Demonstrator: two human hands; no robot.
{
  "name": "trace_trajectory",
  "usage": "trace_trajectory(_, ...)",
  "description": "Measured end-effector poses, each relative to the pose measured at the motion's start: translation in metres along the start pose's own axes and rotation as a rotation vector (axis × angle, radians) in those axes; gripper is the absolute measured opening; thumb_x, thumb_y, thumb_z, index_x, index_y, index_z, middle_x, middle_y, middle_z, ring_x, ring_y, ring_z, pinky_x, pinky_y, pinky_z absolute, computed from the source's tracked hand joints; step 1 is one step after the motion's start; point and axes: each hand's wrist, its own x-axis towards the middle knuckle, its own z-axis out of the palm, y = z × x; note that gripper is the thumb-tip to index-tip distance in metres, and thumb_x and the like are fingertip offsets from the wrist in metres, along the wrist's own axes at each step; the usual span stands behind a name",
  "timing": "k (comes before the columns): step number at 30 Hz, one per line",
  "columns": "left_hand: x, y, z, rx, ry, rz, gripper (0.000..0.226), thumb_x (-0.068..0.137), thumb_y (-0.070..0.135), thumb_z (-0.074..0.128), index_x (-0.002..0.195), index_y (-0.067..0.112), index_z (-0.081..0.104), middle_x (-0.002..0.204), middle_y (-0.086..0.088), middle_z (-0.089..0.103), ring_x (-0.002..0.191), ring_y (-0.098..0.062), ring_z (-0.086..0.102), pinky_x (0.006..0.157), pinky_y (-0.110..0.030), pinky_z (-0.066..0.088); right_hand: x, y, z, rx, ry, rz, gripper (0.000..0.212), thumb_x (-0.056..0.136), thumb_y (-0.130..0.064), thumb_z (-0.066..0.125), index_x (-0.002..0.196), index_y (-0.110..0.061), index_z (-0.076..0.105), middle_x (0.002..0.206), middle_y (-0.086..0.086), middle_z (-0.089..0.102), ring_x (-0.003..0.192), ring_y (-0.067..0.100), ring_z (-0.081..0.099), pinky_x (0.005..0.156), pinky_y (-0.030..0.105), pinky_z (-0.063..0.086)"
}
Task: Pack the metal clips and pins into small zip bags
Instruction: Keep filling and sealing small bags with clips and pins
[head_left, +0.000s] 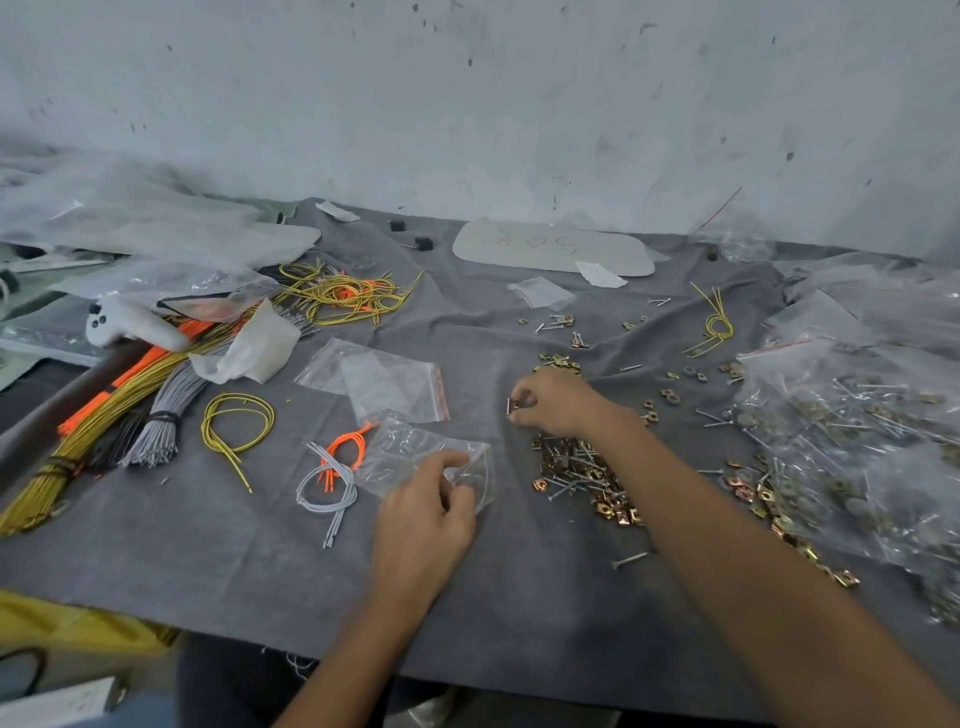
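Observation:
My left hand (423, 512) pinches a small clear zip bag (410, 449) that lies on the grey cloth. My right hand (553, 402) is farther back and to the right, its fingers pinching a few small metal pins and clips (511, 408) just above the cloth. A heap of brass clips and steel pins (582, 478) lies right below my right wrist. More clips and pins are scattered (675, 395) to the right. Two empty zip bags with red seals (384, 376) lie behind the held bag.
Yellow, orange and grey cord bundles (119, 415) fill the left side, with a white controller (130, 322) on them. Small cord loops (332, 467) lie by the held bag. Filled plastic bags (852, 441) pile up at the right. A white board (550, 247) lies by the wall.

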Motion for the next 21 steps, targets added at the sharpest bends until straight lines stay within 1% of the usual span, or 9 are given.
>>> trace_trajectory(3, -0.001, 0.002, -0.001, -0.005, -0.003, -0.003, 0.039, 0.077, 0.030, 0.045, 0.108, 0.028, 0.068, 0.070, 0.018, 0.060, 0.067, -0.006, 0.054, 0.066, -0.037, 0.042, -0.005, -0.002, 0.001, -0.048, 0.020, -0.006, 0.031, 0.091, -0.034, 0.064, 0.096, -0.004, 0.072, 0.098, 0.014, 0.071, 0.093, 0.029, 0.064, 0.083, 0.042, 0.052)
trace_trajectory(5, -0.001, 0.002, -0.001, -0.007, -0.005, -0.005, 0.039, 0.077, 0.030, 0.045, 0.109, 0.028, 0.068, 0.070, 0.018, 0.059, 0.067, -0.007, 0.054, 0.067, -0.038, 0.043, -0.009, -0.001, 0.002, -0.030, 0.041, -0.005, 0.029, 0.090, -0.031, 0.065, 0.091, -0.002, 0.070, 0.092, 0.014, 0.070, 0.090, 0.029, 0.064, 0.080, 0.041, 0.052)
trace_trajectory(9, -0.001, 0.002, -0.001, -0.004, -0.007, -0.011, 0.039, 0.077, 0.031, 0.045, 0.108, 0.029, 0.068, 0.070, 0.017, 0.059, 0.066, -0.008, 0.054, 0.066, -0.038, 0.044, -0.011, 0.000, 0.008, 0.006, 0.037, -0.040, 0.026, 0.091, -0.021, 0.060, 0.090, 0.004, 0.069, 0.092, 0.020, 0.070, 0.087, 0.031, 0.065, 0.080, 0.044, 0.053)
trace_trajectory(11, -0.001, 0.002, -0.001, -0.002, -0.009, -0.015, 0.038, 0.077, 0.032, 0.045, 0.108, 0.030, 0.067, 0.070, 0.018, 0.059, 0.067, -0.007, 0.054, 0.066, -0.037, 0.044, -0.010, 0.001, 0.010, -0.035, 0.059, -0.058, 0.021, 0.094, -0.018, 0.058, 0.090, 0.000, 0.069, 0.091, 0.017, 0.070, 0.087, 0.030, 0.064, 0.082, 0.044, 0.052)
trace_trajectory(13, -0.001, 0.001, -0.001, -0.005, -0.012, -0.009, 0.036, 0.077, 0.031, 0.046, 0.107, 0.030, 0.067, 0.069, 0.017, 0.059, 0.066, -0.008, 0.055, 0.065, -0.037, 0.043, -0.010, 0.001, 0.012, -0.083, 0.077, -0.068, 0.018, 0.096, -0.016, 0.053, 0.095, -0.006, 0.068, 0.098, 0.013, 0.070, 0.094, 0.030, 0.063, 0.086, 0.042, 0.051)
trace_trajectory(15, -0.001, 0.000, -0.001, -0.003, -0.009, -0.001, 0.035, 0.078, 0.031, 0.046, 0.106, 0.030, 0.067, 0.069, 0.015, 0.060, 0.066, -0.010, 0.055, 0.064, -0.037, 0.043, -0.008, 0.003, 0.014, -0.111, 0.081, -0.059, 0.019, 0.099, -0.012, 0.048, 0.102, -0.007, 0.066, 0.105, 0.014, 0.068, 0.100, 0.031, 0.062, 0.088, 0.042, 0.049)
trace_trajectory(17, -0.001, 0.000, -0.001, 0.004, -0.007, 0.008, 0.034, 0.078, 0.031, 0.046, 0.106, 0.031, 0.067, 0.070, 0.014, 0.060, 0.067, -0.010, 0.056, 0.062, -0.035, 0.041, -0.010, 0.002, 0.013, -0.121, 0.090, -0.029, 0.019, 0.100, -0.008, 0.046, 0.104, -0.007, 0.065, 0.107, 0.015, 0.067, 0.101, 0.031, 0.062, 0.089, 0.041, 0.049)
trace_trajectory(19, -0.001, -0.001, 0.000, 0.008, -0.007, 0.013, 0.035, 0.078, 0.031, 0.046, 0.106, 0.031, 0.067, 0.070, 0.014, 0.061, 0.067, -0.009, 0.056, 0.062, -0.033, 0.039, -0.017, 0.001, 0.009, -0.056, 0.140, -0.014, 0.018, 0.100, -0.008, 0.047, 0.102, -0.009, 0.065, 0.105, 0.010, 0.068, 0.100, 0.028, 0.062, 0.088, 0.039, 0.049)
trace_trajectory(21, 0.000, -0.001, 0.000, 0.004, -0.004, 0.010, 0.035, 0.078, 0.030, 0.046, 0.107, 0.030, 0.067, 0.071, 0.014, 0.061, 0.068, -0.009, 0.056, 0.063, -0.036, 0.042, -0.036, -0.005, 0.010, 0.184, 0.286, -0.007, 0.016, 0.099, -0.014, 0.051, 0.098, -0.015, 0.067, 0.097, -0.001, 0.069, 0.091, 0.017, 0.062, 0.082, 0.034, 0.048)
